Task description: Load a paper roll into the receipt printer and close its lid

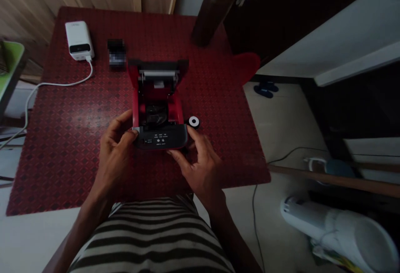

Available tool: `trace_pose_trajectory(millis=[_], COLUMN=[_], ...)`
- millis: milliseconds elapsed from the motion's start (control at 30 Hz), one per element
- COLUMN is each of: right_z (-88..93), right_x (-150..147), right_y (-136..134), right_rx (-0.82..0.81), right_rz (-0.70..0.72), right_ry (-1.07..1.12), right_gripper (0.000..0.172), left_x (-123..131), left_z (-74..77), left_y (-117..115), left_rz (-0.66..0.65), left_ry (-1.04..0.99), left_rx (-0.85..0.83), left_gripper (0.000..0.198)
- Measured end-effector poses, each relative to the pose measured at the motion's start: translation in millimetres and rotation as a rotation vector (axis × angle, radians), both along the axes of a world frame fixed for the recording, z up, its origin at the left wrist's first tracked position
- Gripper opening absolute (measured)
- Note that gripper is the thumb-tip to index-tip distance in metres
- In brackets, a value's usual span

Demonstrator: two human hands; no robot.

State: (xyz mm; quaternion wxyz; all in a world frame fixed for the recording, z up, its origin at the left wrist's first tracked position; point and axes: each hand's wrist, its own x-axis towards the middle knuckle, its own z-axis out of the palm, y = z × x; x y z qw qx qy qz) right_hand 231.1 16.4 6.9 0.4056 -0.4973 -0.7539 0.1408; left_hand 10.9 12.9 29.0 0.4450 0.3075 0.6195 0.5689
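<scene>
In the middle of the head view is a small red and black receipt printer (162, 137) with its lid (158, 79) swung up. Its paper bay holds something dark and shiny that I cannot name. My left hand (117, 144) grips the printer's front left corner, thumb on top and fingers along the side. At the front right corner, my right hand (200, 160) holds the front panel between thumb and fingers. Just beyond the right fingertips lies a small roll (193, 121) with a white ring face and dark edge.
A white power bank (78, 39) with a plugged-in white cable (65, 84) lies at the back left of the red patterned table (78, 139). Beside it is a small dark blurred object (116, 52). A brown post (215, 6) rises at the table's back right. A red chair (248, 66) stands right.
</scene>
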Motion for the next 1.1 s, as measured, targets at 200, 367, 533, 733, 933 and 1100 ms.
trace_pose_trajectory(millis=[200,367,533,733,933,1100], right_z=[17.8,52.7,64.9,73.3,75.4,74.3], right_x=[15,16,-28,-71,-78,-80], right_y=[5,43,102,127,125,128], right_rx=[-0.018,0.033,-0.081,-0.209,-0.205,-0.227], right_rz=[0.055,0.119,0.388,0.436,0.399,0.407], right_ry=[-0.01,-0.082,-0.349,-0.7,-0.783,-0.778], right_gripper=[0.055,0.026,0.03,0.037,0.043,0.043], left_x=[-2,-12,-24,-25,-22,-21], left_z=[-3.8,-11.1,-41.3,-57.8,-54.4,-56.5], left_y=[-7,-9,2,4,4,4], left_rz=[-0.055,-0.148,-0.289,-0.29,-0.283,-0.265], left_ry=[0.054,0.29,0.547,0.626,0.581,0.578], left_rx=[0.059,0.177,0.352,0.414,0.419,0.435], left_gripper=[0.05,0.067,0.1,0.096,0.092,0.09])
